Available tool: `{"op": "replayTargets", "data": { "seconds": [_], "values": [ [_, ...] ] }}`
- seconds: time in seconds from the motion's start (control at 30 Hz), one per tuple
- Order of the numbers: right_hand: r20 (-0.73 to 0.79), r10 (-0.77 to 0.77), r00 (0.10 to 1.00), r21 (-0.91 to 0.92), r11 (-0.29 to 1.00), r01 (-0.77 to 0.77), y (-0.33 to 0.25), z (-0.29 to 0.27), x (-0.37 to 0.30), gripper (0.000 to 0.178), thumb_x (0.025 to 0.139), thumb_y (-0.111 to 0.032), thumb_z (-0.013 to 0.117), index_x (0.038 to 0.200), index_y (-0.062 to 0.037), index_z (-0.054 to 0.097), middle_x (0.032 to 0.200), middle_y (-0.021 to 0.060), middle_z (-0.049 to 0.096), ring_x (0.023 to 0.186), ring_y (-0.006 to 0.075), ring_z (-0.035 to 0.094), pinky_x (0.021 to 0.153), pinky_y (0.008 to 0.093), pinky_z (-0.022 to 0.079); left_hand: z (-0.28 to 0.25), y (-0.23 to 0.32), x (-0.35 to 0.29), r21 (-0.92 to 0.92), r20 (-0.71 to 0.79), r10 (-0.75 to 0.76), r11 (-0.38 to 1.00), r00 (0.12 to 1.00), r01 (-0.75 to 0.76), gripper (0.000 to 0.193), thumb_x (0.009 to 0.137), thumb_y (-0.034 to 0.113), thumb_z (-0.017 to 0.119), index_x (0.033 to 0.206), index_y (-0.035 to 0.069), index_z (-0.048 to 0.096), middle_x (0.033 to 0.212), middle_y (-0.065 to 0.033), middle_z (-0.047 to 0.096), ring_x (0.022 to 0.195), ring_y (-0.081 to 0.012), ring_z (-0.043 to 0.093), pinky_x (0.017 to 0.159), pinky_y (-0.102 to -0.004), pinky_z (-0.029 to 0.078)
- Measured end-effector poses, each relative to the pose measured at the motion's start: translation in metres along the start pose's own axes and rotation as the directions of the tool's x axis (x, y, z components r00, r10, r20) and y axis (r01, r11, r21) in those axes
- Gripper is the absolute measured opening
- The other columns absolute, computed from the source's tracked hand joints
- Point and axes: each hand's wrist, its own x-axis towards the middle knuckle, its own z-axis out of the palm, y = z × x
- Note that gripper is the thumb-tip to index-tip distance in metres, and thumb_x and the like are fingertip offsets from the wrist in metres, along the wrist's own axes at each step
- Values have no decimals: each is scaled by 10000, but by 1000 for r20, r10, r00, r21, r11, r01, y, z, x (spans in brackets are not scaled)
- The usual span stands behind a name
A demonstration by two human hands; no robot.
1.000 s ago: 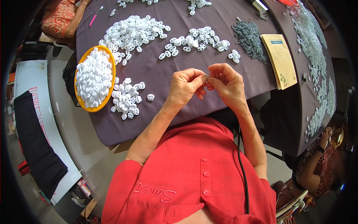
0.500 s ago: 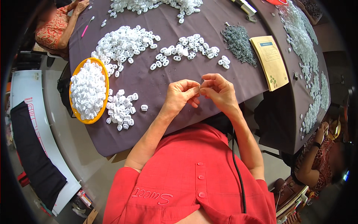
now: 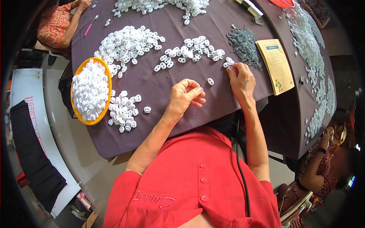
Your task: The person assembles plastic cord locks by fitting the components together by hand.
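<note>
My left hand point(image 3: 187, 98) is held over the near part of the table, thumb and fingertips pinched together. A tiny thin, pale piece point(image 3: 202, 87) pokes out of that pinch, too small to make out fully. Just past it a single white oval piece with two holes point(image 3: 210, 81) lies on the cloth. Farther right, my right hand point(image 3: 243, 81) reaches down to a small cluster of white two-hole pieces point(image 3: 229, 60), thumb and forefinger closed around one at its near edge. The fingers partly cover that piece.
White pieces lie in heaps point(image 3: 127, 43), a loose group point(image 3: 194, 48) and a nearer pile point(image 3: 123, 110). A yellow basket point(image 3: 110, 81) holds more. Small grey parts point(image 3: 245, 45) lie beside a tan envelope point(image 3: 275, 66). Other people sit at left and right.
My hands were together over the near table. My right hand has moved away to the right and farther out. A single white piece now lies on the cloth between them.
</note>
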Motion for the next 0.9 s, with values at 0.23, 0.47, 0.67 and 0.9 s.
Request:
{"op": "replayTargets", "data": {
  "seconds": [0.23,0.47,0.67,0.9],
  "values": [
    [163,51,985,387,915,-111,5,-6,-7,154,743,-92,675,858,-31,592,708,22,590,598,97,556,539,263,450,-3,-4,2,59,-13,55,997,998,-54,85,826,83,603,870,25,559,727,-52,605,559,-97,589,430,-183,458],
    [456,158,876,732,494,-470,-23,-20,-24,182,800,-10,610,982,2,609,744,3,594,661,62,566,560,191,470,9,1,4,-51,-70,84,995,994,-88,107,827,40,592,924,-3,592,762,-72,623,613,-115,612,498,-207,511],
    [502,49,864,805,339,-487,-36,-24,-29,245,819,-48,602,1059,3,594,784,18,611,675,72,575,634,208,486,12,8,4,-198,-40,81,976,996,-87,108,828,46,592,918,-13,600,807,-93,640,674,-178,642,559,-274,550],
    [515,14,857,816,300,-495,-44,-17,-36,216,836,-42,576,1045,7,595,823,43,622,699,94,596,664,221,499,15,16,-1,-128,-74,103,985,992,-112,115,817,66,616,912,3,609,771,-66,638,616,-110,613,476,-203,494]
  ]
}}
